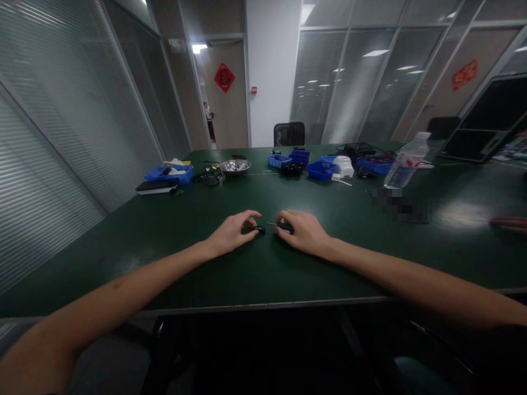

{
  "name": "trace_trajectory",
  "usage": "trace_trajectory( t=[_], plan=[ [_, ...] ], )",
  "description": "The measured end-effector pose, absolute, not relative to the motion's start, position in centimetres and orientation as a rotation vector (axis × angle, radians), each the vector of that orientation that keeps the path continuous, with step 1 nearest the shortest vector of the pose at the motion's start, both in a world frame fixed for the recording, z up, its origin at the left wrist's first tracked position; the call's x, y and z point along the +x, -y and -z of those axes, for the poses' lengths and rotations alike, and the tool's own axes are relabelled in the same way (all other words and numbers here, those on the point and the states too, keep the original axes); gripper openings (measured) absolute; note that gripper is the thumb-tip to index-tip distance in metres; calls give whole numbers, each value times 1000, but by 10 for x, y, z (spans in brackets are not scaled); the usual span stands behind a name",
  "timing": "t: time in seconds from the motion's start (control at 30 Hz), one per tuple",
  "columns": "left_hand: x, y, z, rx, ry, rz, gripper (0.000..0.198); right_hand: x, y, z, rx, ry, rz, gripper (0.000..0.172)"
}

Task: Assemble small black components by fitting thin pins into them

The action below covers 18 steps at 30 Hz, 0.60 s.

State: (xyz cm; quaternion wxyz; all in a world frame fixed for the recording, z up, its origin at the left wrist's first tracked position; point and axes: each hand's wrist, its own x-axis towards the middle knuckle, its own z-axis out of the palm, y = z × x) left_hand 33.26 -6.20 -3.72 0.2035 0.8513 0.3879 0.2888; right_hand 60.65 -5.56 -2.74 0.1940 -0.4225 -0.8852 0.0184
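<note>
My left hand (pixel 231 232) rests on the green table (pixel 263 274), its thumb and fingers curved round a small black object (pixel 259 230) with a greenish spot; its exact kind is too small to make out. Facing it from the right, my right hand (pixel 307 230) is closed on a screwdriver (pixel 285 226) with a dark handle. The thin metal shaft points left toward the black object, with a small gap between the tip and it. Part of the handle is hidden in my right palm.
Farther back stand a metal bowl (pixel 235 167), dark cables (pixel 209 175), a blue tray (pixel 181 174) and blue bins (pixel 321 170). A plastic bottle (pixel 405 162) stands at right, near a blurred dark item (pixel 401 207). Another person's hand (pixel 510 223) lies at the right edge.
</note>
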Motion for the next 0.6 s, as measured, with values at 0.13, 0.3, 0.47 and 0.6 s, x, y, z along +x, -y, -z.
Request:
trace_trajectory(
  t=[0.13,0.3,0.47,0.6],
  plan=[
    [328,52,38,2320,-1180,-840,39,607,58,26,-1093,2506,-93,22],
    [327,51,39,2273,-1077,-836,40,607,58,27,-1036,2567,-65,25],
    [326,51,40,2246,-1051,-828,41,606,61,26,-1018,2607,1,27],
    [327,50,40,2210,-1016,-810,43,606,63,26,-1006,2633,33,28]
  ],
)
